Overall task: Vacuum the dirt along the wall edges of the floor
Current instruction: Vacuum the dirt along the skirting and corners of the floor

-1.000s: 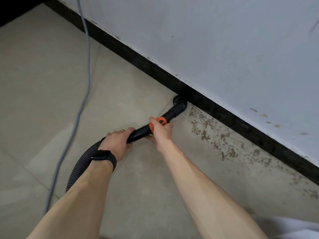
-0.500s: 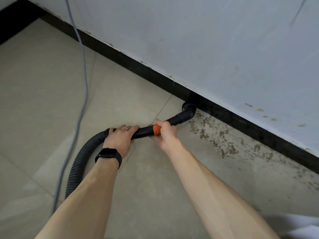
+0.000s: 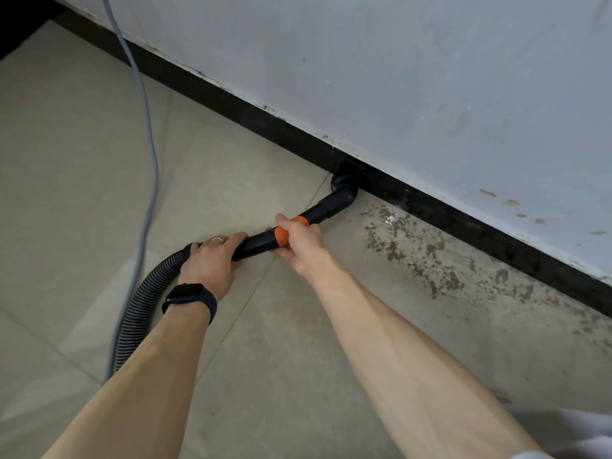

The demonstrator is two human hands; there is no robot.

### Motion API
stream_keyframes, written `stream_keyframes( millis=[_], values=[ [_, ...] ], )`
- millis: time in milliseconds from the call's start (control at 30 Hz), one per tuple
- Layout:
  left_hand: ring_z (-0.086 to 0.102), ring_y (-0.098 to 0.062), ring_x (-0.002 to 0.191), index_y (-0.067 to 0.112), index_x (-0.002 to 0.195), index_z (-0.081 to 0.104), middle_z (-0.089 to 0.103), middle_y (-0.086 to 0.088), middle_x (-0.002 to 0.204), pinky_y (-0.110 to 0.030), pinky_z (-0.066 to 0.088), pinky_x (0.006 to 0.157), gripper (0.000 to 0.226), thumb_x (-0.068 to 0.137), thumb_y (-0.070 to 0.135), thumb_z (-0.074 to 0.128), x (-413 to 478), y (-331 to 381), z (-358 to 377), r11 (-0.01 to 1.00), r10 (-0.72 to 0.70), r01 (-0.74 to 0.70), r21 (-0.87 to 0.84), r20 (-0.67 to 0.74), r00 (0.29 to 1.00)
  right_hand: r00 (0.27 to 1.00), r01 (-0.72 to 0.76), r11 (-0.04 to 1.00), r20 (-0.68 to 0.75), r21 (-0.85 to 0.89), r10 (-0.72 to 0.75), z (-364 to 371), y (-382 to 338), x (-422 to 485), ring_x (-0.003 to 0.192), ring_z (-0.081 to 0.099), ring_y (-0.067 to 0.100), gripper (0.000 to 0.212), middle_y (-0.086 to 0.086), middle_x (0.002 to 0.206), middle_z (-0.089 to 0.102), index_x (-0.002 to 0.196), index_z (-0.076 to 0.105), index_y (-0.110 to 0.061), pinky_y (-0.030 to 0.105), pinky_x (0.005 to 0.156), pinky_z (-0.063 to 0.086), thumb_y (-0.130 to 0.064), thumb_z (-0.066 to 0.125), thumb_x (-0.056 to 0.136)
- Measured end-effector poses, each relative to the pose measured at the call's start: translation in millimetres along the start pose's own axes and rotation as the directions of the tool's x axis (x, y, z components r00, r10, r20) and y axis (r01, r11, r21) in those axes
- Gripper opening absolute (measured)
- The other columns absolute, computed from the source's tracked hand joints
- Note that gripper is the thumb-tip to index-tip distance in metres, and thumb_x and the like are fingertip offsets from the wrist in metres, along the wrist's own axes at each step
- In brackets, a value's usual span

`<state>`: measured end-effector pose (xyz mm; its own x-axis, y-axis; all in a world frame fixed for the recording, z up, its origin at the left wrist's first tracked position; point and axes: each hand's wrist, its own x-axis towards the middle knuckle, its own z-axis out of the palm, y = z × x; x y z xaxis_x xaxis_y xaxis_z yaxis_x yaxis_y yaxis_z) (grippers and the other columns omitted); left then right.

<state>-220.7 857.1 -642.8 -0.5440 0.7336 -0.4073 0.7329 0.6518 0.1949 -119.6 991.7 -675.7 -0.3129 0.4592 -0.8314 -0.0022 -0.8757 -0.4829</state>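
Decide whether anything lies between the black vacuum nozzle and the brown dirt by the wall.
Nothing visible does. The black plastic vacuum nozzle sits against the black skirting board; the brown speckled dirt starts right of it on beige tile. The grey cable lies far left.

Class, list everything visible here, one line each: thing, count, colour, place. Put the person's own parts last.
wall: one, white, top
skirting: one, black, foot of wall
floor: one, beige tiles, below
vacuum tube: one, black with orange ring, nozzle at skirting
hose: one, dark ribbed, floor lower left
cable: one, grey, floor left
dirt: one patch, brown, floor by skirting, right
watch: one, black, left wrist
left grip: one, holding tube's rear
right grip: one, holding tube at orange ring
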Motion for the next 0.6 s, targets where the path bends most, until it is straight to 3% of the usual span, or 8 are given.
stream_keyframes(
  millis=[200, 367, 467, 600],
  values=[
    [0.059, -0.03, 0.094, 0.031, 0.128, 0.048, 0.061, -0.003, 0.104, -0.043, 0.052, 0.077, 0.043, 0.089, 0.019, 0.063, -14, 2, 1, 0.999, 0.03, -0.033, 0.034, 0.085, 0.996, 1.0, -0.005, 0.996, 0.009, -0.086, 0.006, -13, 17, -7, 0.109, 0.071, 0.033, 0.033, 0.023, 0.125, 0.066, 0.107, 0.051, -0.01, 0.054, 0.087, 0.062, -0.01, 0.079, 0.089],
    [0.061, -0.025, 0.097, 0.033, 0.126, 0.05, 0.065, 0.001, 0.108, -0.033, 0.048, 0.079, 0.045, 0.086, 0.023, 0.067, -27, 1, -7, 0.99, 0.057, -0.081, 0.118, 0.198, 0.979, 0.998, 0.015, 0.999, -0.057, -0.036, -0.017, -31, 40, -34, 0.102, 0.071, 0.033, 0.045, 0.015, 0.106, 0.063, 0.12, 0.052, -0.003, 0.049, 0.076, 0.065, -0.016, 0.08, 0.087],
    [0.062, -0.021, 0.097, 0.036, 0.119, 0.057, 0.068, 0.004, 0.109, -0.027, 0.046, 0.077, 0.046, 0.079, 0.023, 0.074, -33, -1, -17, 0.992, 0.017, -0.053, 0.111, 0.3, 0.954, 0.996, 0.017, 0.998, -0.088, 0.062, -0.012, -41, 56, -54, 0.095, 0.07, 0.032, 0.037, 0.017, 0.109, 0.062, 0.116, 0.051, -0.006, 0.051, 0.074, 0.064, -0.021, 0.074, 0.091],
    [0.062, -0.017, 0.097, 0.035, 0.113, 0.061, 0.07, 0.009, 0.108, -0.027, 0.049, 0.08, 0.053, 0.067, 0.023, 0.084, -38, 0, -26, 0.971, -0.055, -0.057, 0.233, 0.449, 0.892, 0.993, 0.024, 0.996, -0.12, 0.091, -0.014, -41, 81, -83, 0.109, 0.069, 0.04, 0.026, 0.021, 0.12, 0.061, 0.109, 0.05, -0.011, 0.049, 0.065, 0.064, -0.023, 0.07, 0.096]
  ],
)
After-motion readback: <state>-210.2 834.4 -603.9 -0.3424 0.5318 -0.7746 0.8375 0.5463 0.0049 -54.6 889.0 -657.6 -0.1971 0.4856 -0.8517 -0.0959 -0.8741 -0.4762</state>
